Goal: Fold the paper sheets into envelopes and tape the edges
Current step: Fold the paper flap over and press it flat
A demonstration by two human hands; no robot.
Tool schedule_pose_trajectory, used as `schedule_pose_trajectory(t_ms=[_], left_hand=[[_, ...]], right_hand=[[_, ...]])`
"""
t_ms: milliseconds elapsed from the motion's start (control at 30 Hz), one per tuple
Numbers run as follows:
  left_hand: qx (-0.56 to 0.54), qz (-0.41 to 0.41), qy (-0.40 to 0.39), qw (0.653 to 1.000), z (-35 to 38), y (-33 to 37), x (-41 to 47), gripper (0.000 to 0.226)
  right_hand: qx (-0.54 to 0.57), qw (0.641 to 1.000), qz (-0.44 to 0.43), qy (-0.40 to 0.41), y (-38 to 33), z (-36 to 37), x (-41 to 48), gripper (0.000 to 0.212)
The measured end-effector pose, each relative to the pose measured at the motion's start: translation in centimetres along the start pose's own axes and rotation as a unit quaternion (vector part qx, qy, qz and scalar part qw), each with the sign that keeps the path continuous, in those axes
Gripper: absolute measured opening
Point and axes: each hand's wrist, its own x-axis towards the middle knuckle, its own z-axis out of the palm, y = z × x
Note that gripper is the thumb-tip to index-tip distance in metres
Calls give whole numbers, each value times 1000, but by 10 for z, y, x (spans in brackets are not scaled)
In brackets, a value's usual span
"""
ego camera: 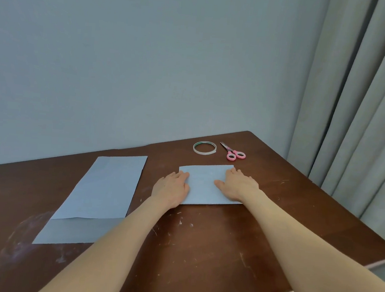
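The fingers of my left hand (172,189) lie straight and close together, pressing the left edge of the folded paper (203,186). My right hand (239,186) lies flat on its right side, fingers a little apart. The paper sits toward the table's (201,250) far right corner. The tape roll (204,148) and scissors (232,151) lie behind it. The flat sheets (105,185) lie to the left.
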Motion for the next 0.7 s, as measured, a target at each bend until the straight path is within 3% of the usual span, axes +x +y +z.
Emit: schedule_pose_trajectory(t_ms=[100, 167, 233, 367, 633, 700], left_hand=[[-109, -15, 23, 994, 1, -9, 3, 52], [-231, -84, 79, 966, -3, -13, 6, 57], [-326, -163, 97, 926, -11, -12, 9, 61], [-524, -247, 2, 815, -33, 0, 13, 56], [-618, -251, -54, 743, -29, 9, 21, 50], [-630, -232, -67, 738, -29, 13, 20, 41]], right_hand=[[81, 996, 8, 46, -2, -5, -3, 60], [119, 987, 11, 106, -3, -8, -7, 60], [107, 986, 9, 126, -4, -11, -10, 58], [97, 992, 14, 77, -7, -10, -16, 56], [123, 991, 16, 56, 2, -4, -16, 58], [128, 990, 14, 54, 4, -4, -16, 58]])
